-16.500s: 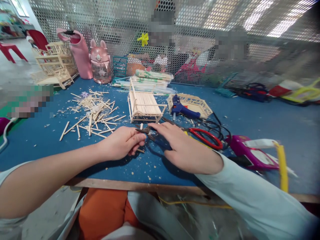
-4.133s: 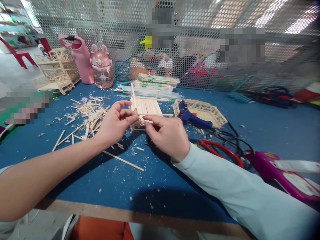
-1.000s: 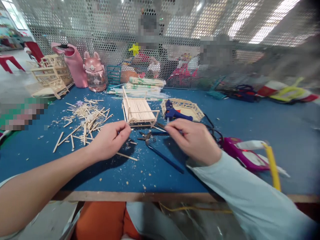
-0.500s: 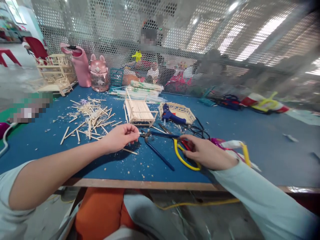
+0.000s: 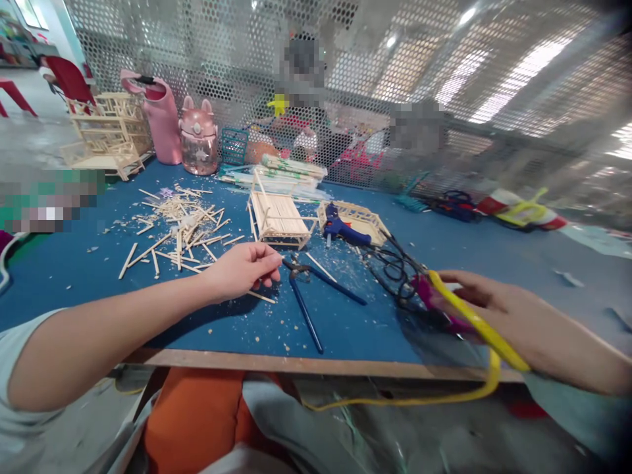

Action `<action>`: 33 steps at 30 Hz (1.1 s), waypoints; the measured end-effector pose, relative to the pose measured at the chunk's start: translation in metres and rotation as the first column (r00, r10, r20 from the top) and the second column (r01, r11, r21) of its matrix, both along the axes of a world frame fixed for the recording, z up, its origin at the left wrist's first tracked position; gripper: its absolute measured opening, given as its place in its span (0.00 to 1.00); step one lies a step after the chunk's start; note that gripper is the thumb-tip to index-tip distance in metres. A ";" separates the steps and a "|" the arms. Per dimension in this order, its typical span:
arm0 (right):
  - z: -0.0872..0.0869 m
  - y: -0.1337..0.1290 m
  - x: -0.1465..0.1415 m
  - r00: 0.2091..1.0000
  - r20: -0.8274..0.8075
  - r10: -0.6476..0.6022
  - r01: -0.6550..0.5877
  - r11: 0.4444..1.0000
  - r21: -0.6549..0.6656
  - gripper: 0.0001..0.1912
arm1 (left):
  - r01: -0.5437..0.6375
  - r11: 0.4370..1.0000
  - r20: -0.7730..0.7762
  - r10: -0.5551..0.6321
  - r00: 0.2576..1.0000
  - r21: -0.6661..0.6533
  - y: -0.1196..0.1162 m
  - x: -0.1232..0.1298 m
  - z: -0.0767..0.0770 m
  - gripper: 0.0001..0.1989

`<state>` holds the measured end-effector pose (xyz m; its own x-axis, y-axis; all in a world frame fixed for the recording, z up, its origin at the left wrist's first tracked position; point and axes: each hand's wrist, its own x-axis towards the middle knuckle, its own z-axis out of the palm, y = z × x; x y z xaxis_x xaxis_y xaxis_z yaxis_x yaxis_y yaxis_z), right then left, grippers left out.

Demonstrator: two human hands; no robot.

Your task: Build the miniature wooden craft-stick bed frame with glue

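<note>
Yellow-handled tool (image 5: pixel 464 312) gripped at the right of the frame, blue-handled pliers (image 5: pixel 298 268) lying splayed at its centre.
The tool (blurred) is clasped in the curled fingers of the right hand (image 5: pixel 498 313). Just beside the pliers' tips, the left hand's (image 5: pixel 249 270) thumb and fingertips are pinched together; whether anything is held cannot be told. Above, a stick model (image 5: pixel 280 217) is seen; loose sticks (image 5: pixel 190 227) are scattered centre-left.

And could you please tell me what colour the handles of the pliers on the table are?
The pliers' handles are dark blue, clearest in the head view.
</note>
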<state>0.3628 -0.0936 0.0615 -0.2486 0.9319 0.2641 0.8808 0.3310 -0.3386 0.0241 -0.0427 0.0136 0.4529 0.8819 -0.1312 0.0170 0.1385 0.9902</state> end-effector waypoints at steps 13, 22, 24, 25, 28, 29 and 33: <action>-0.029 0.002 -0.151 0.963 -0.232 0.139 -0.154 0.987 -0.049 0.20 | -0.048 0.994 0.248 0.023 0.968 0.097 -0.006 -0.002 0.003 0.13; -0.033 0.007 -0.161 0.908 -0.326 0.264 -0.271 0.962 0.024 0.18 | 0.016 0.938 0.153 -0.073 0.985 0.347 -0.008 -0.004 0.005 0.12; -0.033 0.007 -0.163 0.891 -0.354 0.285 -0.289 0.956 0.045 0.15 | 0.021 0.926 0.140 -0.079 0.987 0.376 -0.009 -0.005 0.005 0.13; -0.033 0.007 -0.164 0.888 -0.358 0.287 -0.288 0.956 0.051 0.13 | 0.022 0.921 0.135 -0.081 0.988 0.389 -0.009 -0.005 0.005 0.13; -0.034 0.006 -0.165 0.912 -0.321 0.255 -0.254 0.966 0.047 0.07 | 0.036 0.908 0.122 -0.094 0.988 0.417 -0.009 -0.006 0.003 0.12; -0.035 0.006 -0.164 0.923 -0.302 0.240 -0.239 0.970 0.041 0.07 | 0.044 0.908 0.118 -0.101 0.988 0.418 -0.009 -0.006 0.002 0.12; -0.041 0.006 -0.159 0.934 -0.305 0.186 -0.193 0.981 0.009 0.05 | 0.068 0.909 0.087 -0.113 0.990 0.411 -0.008 -0.005 0.001 0.12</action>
<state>0.2035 -0.0877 0.0210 -0.3322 0.8813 0.3361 0.6568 0.4719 -0.5882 0.0188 -0.0503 0.0149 0.5247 0.8029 0.2829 -0.0979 -0.2732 0.9570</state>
